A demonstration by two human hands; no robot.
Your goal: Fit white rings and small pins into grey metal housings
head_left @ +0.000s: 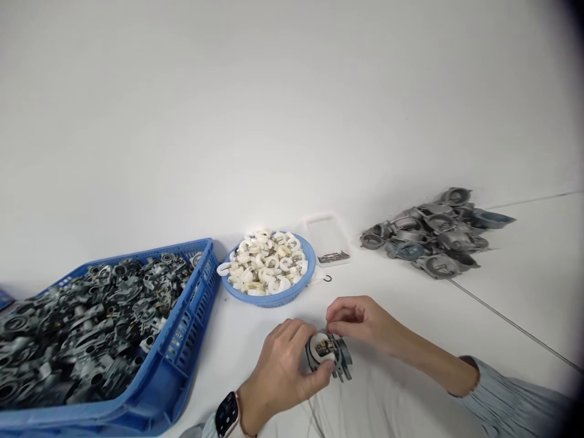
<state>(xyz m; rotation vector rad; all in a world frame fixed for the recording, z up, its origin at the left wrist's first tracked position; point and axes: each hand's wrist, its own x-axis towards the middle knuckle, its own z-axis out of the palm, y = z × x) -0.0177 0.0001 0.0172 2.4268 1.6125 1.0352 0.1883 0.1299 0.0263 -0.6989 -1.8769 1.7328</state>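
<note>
My left hand is closed round a small grey metal part with a white ring set in its round face, held just above the white table. My right hand pinches at the top edge of the same part, its fingertips pressed together on something too small to make out. A smartwatch sits on my left wrist. A round blue basket of white ring-shaped pieces stands just beyond my hands.
A large blue crate full of grey metal castings fills the left. A clear plastic tray with small dark pins sits right of the basket. A heap of grey metal housings lies at the back right. A white wall stands behind.
</note>
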